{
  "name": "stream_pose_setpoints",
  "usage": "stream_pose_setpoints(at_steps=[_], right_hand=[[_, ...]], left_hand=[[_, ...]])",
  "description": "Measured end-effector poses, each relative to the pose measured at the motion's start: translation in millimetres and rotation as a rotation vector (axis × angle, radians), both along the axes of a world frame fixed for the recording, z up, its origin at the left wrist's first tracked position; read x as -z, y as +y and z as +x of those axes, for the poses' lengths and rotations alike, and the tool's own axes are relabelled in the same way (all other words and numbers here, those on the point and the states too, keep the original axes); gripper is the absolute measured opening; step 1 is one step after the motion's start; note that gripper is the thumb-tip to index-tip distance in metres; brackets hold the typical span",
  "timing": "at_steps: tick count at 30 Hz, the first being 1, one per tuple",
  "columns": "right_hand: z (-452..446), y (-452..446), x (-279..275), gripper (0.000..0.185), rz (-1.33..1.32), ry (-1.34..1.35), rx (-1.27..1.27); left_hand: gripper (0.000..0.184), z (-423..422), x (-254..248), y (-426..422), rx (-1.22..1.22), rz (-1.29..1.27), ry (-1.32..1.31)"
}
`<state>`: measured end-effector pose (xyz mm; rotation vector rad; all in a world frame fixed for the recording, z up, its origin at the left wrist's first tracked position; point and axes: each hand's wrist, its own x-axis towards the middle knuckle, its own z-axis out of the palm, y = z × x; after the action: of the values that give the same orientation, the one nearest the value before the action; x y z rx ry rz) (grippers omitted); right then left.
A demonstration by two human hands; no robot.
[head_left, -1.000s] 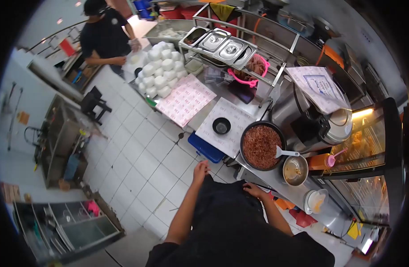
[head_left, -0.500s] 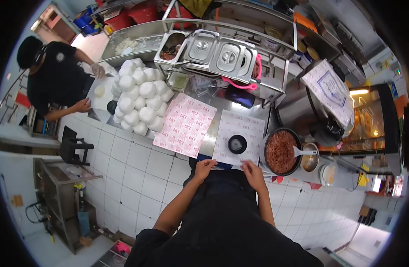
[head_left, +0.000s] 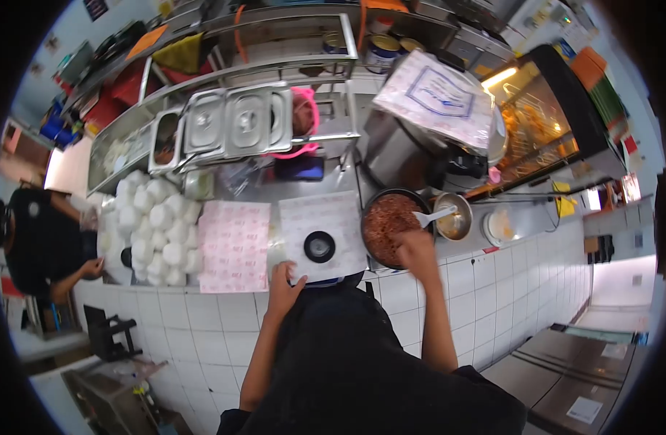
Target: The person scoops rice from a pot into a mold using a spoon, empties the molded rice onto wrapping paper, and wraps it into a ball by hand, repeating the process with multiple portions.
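My left hand is at the front edge of a white printed paper sheet, its thumb and fingers apart. On that sheet stands a small black round bowl. My right hand is over the right edge of a black pan of reddish-brown chopped food, just below a white spatula; its fingers are bent and blurred, and what they hold, if anything, cannot be made out. Left of the white sheet lies a pink printed sheet.
White rounded bundles are piled left on the counter, beside a co-worker. Lidded steel trays stand behind. A metal bowl, a large steel pot and a lit display case are at the right.
The view has turned right. My right hand has moved from the white sheet's front edge to the pan. My left hand has come from between the sheets to the white sheet's edge.
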<state>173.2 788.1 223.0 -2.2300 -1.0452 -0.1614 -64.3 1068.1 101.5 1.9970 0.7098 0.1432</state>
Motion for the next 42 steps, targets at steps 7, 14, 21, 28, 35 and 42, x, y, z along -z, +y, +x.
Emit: stream_pose_setpoints(at_steps=[7, 14, 21, 28, 35, 42], right_hand=[[103.6, -72.6, 14.2, 0.032, -0.550, -0.430, 0.250], [118.9, -59.8, 48.4, 0.023, -0.948, -0.297, 0.116], [126.1, -61.3, 52.6, 0.018, -0.842, -0.416, -0.095], [120.5, -48.4, 53.8, 0.016, -0.866, -0.425, -0.179], [150.9, -52.1, 39.9, 0.013, -0.636, -0.491, -0.495], [132.5, -31.3, 45.4, 0.014, -0.817, -0.324, -0.519]], left_hand=[[0.119, 75.4, -3.3, -20.3, 0.227, 0.413, 0.033], [0.115, 90.7, 15.5, -26.0, 0.079, 0.159, -0.174], [0.105, 91.5, 4.8, -53.1, -0.026, -0.290, -0.508], [0.108, 96.4, 19.2, -82.4, -0.100, -0.534, -0.445], [0.103, 111.8, 4.7, -88.8, 0.023, -0.519, -0.267], [0.097, 106.7, 16.1, -75.1, 0.176, -0.431, -0.183]])
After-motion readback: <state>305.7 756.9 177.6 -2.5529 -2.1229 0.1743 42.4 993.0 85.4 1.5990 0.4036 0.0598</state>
